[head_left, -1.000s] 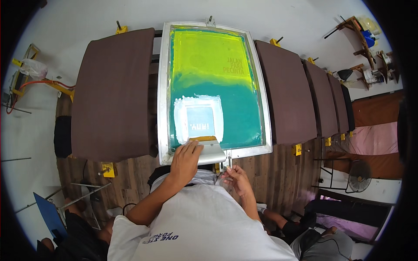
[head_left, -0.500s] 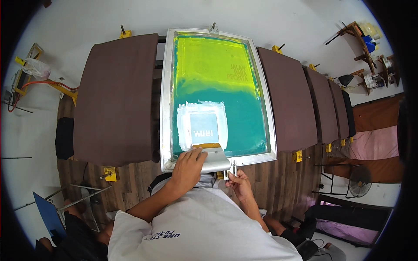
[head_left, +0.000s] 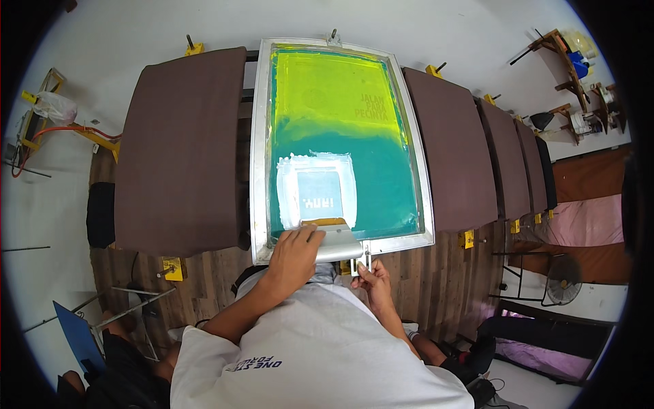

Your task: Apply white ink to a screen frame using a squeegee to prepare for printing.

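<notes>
Near the lower centre of the view, I see the person's left hand [head_left: 294,255] curled on a metal squeegee [head_left: 340,247], across the printing screen's [head_left: 381,184] lower rim; the right hand [head_left: 375,281] pinches a slotted bracket [head_left: 353,266].

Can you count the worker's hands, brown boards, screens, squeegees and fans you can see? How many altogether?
Worker's hands: 2
Brown boards: 4
Screen: 1
Squeegee: 1
Fan: 1
Total: 9
</notes>
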Available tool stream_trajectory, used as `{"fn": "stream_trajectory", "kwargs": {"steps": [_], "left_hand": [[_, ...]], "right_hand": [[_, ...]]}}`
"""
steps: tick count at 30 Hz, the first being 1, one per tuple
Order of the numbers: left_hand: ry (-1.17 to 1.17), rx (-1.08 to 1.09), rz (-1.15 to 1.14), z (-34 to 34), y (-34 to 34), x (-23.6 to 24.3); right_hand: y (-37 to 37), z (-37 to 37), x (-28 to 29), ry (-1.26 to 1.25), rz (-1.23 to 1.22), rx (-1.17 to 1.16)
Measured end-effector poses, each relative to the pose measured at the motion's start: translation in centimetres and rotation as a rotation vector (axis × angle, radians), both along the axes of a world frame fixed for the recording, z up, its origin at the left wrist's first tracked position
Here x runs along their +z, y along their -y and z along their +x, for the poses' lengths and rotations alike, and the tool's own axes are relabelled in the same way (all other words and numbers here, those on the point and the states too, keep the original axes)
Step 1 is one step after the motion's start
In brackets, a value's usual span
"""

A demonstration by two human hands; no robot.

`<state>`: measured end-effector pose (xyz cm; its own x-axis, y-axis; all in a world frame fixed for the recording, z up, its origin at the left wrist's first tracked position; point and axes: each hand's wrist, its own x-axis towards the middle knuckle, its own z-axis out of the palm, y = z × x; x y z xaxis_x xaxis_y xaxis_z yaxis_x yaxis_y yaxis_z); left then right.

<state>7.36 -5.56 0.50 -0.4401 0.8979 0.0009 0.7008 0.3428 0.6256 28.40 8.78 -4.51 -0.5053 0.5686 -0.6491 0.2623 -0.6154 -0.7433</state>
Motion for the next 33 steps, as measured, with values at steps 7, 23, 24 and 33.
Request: {"fn": "stream_trajectory", "kwargs": {"steps": [7,23,24,33], "left_hand": [[0.01,-0.003,-0.023,-0.12,-0.06,0.18],[0.023,0.006,-0.005,-0.22,-0.18,0.29],[0.02,0.004,-0.003,-0.12,-0.19,0.22],[0.017,0.004,-0.016,-0.28,0.04,0.41]], "right_hand": [[0.59,-0.14,-0.23,-0.003,0.024,-0.052],[0.65,-0.3,-0.06,-0.031,0.001,-0.091],[0.72,-0.22,-0.11,-0.032,-0.001,-0.095],[0.97,-0.73,0.23,-0.011,0.011,-0.116]]}}
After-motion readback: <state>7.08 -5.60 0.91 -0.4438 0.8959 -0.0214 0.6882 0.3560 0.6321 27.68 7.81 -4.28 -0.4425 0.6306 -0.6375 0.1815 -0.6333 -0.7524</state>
